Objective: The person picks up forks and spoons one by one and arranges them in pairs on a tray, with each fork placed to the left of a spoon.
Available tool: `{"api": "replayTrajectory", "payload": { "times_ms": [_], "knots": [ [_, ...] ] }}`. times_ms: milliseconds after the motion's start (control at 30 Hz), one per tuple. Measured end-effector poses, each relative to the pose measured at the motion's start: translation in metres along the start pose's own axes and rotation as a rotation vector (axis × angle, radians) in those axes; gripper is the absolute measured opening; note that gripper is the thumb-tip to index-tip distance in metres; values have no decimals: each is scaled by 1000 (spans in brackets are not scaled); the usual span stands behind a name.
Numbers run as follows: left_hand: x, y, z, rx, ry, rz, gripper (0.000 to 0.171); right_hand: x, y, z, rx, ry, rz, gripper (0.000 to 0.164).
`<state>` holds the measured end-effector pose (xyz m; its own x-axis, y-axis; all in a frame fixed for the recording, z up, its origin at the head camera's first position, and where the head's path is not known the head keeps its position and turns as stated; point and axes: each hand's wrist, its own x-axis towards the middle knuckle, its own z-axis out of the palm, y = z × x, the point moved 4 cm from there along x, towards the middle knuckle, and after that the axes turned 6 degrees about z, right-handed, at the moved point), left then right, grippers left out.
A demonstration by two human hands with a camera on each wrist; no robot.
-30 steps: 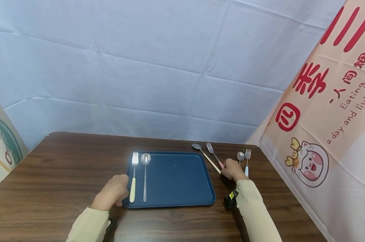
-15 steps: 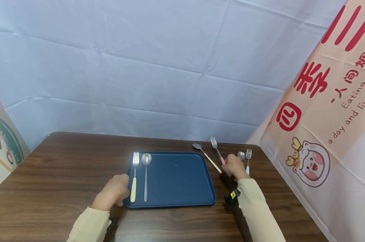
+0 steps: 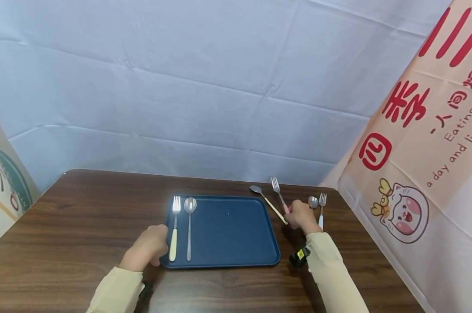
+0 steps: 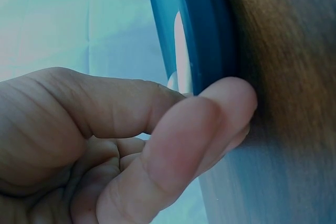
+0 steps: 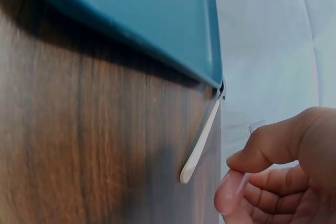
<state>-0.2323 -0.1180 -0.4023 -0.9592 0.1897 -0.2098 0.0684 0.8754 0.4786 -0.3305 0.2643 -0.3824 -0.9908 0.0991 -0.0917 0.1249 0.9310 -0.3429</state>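
Observation:
My right hand [image 3: 301, 215] pinches the pink handle of a fork [image 3: 276, 188] between thumb and fingers, its tines pointing away from me. The handle's pink end [image 5: 230, 192] shows under the thumb in the right wrist view, raised off the table. At its left front corner, a dark blue tray [image 3: 232, 234] is pinched at the rim by my left hand [image 3: 147, 247]. On the tray's left side lie a fork with a pale yellow handle [image 3: 173, 245] and a long metal spoon [image 3: 189, 226], side by side. A cream-handled spoon [image 3: 275, 209] lies just right of the tray.
Beyond my right hand lie another spoon [image 3: 313, 202], its handle hidden, and a fork with a light blue handle [image 3: 321, 221]. The brown wooden table [image 3: 83, 217] ends at a pale cloth wall [image 3: 161, 108]. A printed banner [image 3: 400, 208] hangs on the right.
The pink-handled fork has been lifted and shifted slightly right with my right hand, away from the cream-handled spoon. My left hand stays at the tray.

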Motion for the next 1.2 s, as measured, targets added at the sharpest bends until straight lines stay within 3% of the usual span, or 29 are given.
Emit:
{"api": "replayTrajectory", "payload": {
  "times_ms": [367, 600, 1200],
  "knots": [
    [0, 0, 0, 3, -4, 3, 26, -13, -17, 4, 16, -89, 8, 22],
    [0, 0, 1, 7, -4, 2, 25, -20, -24, 9, 106, -138, 40, 17],
    [1, 0, -1, 13, -22, -2, 28, -29, -39, 23, 318, -173, 26, 8]
  ]
}}
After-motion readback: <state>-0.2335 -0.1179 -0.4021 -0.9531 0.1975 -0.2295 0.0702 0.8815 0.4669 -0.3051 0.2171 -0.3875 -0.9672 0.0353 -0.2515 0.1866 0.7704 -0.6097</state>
